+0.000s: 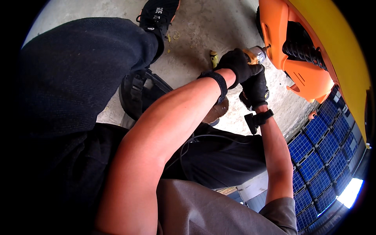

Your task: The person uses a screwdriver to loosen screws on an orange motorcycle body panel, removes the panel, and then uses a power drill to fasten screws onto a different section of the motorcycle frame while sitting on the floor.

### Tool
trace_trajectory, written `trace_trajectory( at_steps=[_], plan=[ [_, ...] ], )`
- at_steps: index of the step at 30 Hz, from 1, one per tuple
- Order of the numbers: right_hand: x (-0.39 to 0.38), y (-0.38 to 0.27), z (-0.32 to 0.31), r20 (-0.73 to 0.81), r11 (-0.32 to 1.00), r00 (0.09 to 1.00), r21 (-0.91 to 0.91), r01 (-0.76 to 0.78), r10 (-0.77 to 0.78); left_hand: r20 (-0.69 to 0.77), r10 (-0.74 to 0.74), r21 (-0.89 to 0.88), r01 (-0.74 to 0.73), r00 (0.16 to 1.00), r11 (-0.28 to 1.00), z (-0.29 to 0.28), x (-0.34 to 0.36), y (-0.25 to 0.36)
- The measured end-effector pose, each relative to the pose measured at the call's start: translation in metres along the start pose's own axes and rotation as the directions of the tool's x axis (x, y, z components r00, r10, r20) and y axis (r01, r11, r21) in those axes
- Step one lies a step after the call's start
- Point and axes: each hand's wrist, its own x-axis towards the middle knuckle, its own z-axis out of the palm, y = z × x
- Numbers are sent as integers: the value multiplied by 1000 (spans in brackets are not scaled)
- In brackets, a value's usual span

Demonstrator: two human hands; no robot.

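Note:
My left hand (237, 67), in a black glove, is closed over the back of a yellow and grey power driver (255, 55). Just below it, my right hand (255, 88), also gloved in black, is closed around what looks like the driver's handle, mostly hidden by the fingers. A dark block, perhaps the battery, shows beside the right hand. The driver's bit points at an orange plastic panel (274, 35) on a vehicle; whether it touches a screw there I cannot make out. Behind the panel is a black coil spring (303, 49).
A lower orange panel (307, 80) and a large yellow body part (348, 47) stand at the right. A small yellow-and-black object (214, 58) lies on the concrete floor (199, 27). Blue crates (317, 156) are stacked at lower right. A black cable (211, 136) crosses my leg.

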Motion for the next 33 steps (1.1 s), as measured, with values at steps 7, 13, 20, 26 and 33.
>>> trace_trajectory(
  at_steps=[7, 13, 20, 26, 33],
  plan=[
    [-1, -1, -2, 30, 928, 986, -333, 165, -164, 53, -88, 26, 87, 995, 996, -1, 1, 5],
    [-2, -6, -5, 39, 943, 995, -317, 104, -96, 55, -85, 30, 84, 995, 996, 0, 1, 5],
    [-1, -5, -6, 31, 954, 993, -277, 116, -112, -42, -17, 35, 19, 999, 999, 5, 0, 3],
    [0, 1, -9, 47, 977, 994, -185, 109, -102, -25, -39, 9, 40, 999, 999, 6, 1, 3],
    [4, 8, -10, 29, 1000, 1000, -2, -1, 1, 7, -40, 16, 40, 999, 999, 4, 2, 2]
  ],
)
